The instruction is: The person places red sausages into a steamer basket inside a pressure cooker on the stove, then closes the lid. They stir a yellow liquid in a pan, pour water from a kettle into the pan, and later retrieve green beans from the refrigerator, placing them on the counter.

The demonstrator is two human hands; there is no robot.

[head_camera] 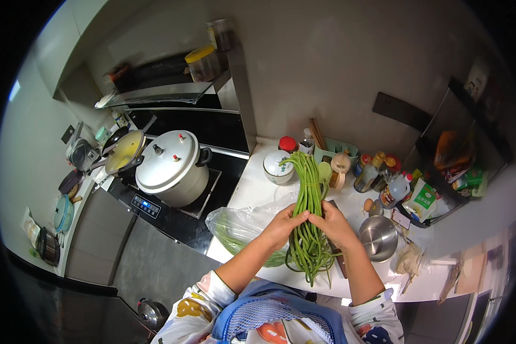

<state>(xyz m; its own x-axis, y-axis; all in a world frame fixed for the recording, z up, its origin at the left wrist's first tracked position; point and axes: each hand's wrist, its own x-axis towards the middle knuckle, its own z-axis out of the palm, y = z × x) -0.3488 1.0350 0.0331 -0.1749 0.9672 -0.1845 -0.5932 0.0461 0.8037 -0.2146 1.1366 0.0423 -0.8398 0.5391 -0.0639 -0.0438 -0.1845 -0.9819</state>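
A long bundle of green yardlong beans (308,198), tied near its upper end with a thin band, lies lengthwise between my hands above the white countertop (249,189). My left hand (284,225) grips its left side and my right hand (335,225) its right side, with the thumbs nearly meeting on top. Beneath and left of the bundle is a clear plastic bag (236,221) with more green beans inside. Partly hidden under my right hand and the beans is a dark, flat, long object (341,264).
A large pressure cooker (167,163) stands on the black cooktop at left. A lidded white jar (278,167), condiment bottles (365,178), an egg (368,204) and a steel saucepan (377,238) surround the beans. A black rack (438,193) holds packets at right.
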